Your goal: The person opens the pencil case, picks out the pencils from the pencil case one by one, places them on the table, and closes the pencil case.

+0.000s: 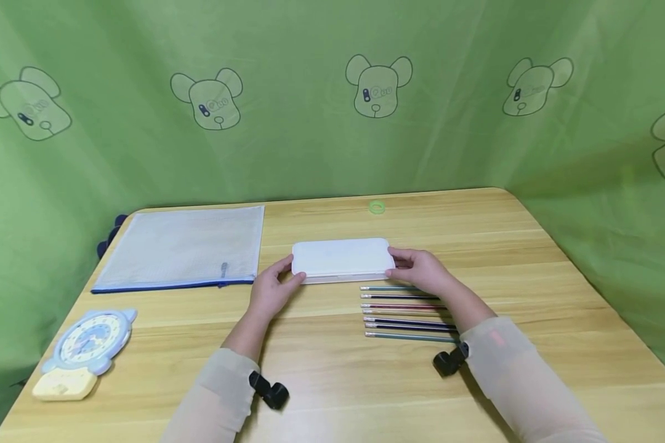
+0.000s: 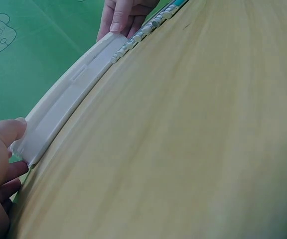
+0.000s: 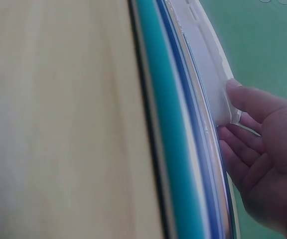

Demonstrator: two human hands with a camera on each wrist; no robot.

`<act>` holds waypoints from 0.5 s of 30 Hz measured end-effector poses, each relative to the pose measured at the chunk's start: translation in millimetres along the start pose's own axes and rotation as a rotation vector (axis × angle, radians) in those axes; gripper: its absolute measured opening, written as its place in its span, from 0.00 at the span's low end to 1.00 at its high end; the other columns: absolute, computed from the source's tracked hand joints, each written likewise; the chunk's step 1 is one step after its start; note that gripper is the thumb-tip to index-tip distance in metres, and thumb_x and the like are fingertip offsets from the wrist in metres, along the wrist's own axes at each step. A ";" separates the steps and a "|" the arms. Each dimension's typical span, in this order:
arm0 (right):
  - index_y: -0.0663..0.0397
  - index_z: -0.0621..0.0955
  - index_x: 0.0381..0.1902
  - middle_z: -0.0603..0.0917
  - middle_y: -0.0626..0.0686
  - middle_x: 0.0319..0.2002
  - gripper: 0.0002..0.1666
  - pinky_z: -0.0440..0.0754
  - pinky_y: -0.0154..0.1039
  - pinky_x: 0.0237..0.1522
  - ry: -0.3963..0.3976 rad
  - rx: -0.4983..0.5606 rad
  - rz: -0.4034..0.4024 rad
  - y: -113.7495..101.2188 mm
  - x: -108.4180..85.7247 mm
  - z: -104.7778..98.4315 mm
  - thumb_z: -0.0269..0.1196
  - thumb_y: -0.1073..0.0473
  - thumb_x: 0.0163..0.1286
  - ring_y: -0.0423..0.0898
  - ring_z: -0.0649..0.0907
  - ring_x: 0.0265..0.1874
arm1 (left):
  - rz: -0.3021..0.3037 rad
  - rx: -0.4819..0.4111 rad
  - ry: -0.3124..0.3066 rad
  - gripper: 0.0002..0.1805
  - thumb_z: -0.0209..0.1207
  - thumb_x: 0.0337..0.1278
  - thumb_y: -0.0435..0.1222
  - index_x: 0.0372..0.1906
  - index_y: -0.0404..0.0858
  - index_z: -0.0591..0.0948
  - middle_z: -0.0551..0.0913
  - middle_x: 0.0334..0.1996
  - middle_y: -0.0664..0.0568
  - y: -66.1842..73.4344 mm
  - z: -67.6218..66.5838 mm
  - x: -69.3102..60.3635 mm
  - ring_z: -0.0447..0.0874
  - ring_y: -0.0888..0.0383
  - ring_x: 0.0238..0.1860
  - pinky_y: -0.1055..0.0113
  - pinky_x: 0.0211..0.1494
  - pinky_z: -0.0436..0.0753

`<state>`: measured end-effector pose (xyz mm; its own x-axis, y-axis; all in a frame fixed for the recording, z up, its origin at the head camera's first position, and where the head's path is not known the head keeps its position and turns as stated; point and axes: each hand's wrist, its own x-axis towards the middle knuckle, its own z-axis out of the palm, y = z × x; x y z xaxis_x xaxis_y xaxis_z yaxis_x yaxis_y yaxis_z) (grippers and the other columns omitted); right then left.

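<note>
A white, flat pencil case (image 1: 340,257) with its lid down lies across the middle of the table in the head view. My left hand (image 1: 270,289) grips its left end, the thumb on the front edge of the lid. At the other end my right hand (image 1: 425,271) holds the case between thumb and fingers. Several pencils (image 1: 404,306) lie in a row just in front of the case, partly hidden under my right forearm. In the left wrist view, the case's front side (image 2: 66,99) faces me between both hands; the right wrist view shows the right thumb on its edge.
A white mesh zip pouch (image 1: 183,246) with blue trim lies at the back left. Nearer, a blue toy clock (image 1: 91,338) adjoins a pale yellow block (image 1: 64,384). A small green ring (image 1: 377,207) rests by the back edge. Green curtain (image 1: 310,154) encloses the table.
</note>
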<state>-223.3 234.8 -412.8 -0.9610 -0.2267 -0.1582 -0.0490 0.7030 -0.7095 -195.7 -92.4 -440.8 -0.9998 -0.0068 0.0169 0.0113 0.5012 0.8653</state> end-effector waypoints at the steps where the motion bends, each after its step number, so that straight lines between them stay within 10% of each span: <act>1: 0.61 0.67 0.70 0.76 0.64 0.65 0.43 0.78 0.52 0.64 0.002 -0.004 -0.002 -0.3 -0.2 0.1 0.68 0.48 0.64 0.58 0.78 0.62 | -0.005 -0.001 -0.001 0.33 0.65 0.58 0.47 0.67 0.39 0.73 0.80 0.62 0.46 -0.2 -0.1 0.2 0.72 0.48 0.69 0.54 0.76 0.67; 15: 0.60 0.67 0.70 0.74 0.63 0.66 0.42 0.78 0.51 0.64 0.002 -0.007 0.019 0.1 -0.3 1.9 0.68 0.48 0.64 0.58 0.77 0.64 | -0.011 -0.001 -0.012 0.32 0.65 0.58 0.46 0.66 0.38 0.74 0.78 0.63 0.46 -1.4 -0.2 0.8 0.71 0.48 0.69 0.54 0.76 0.67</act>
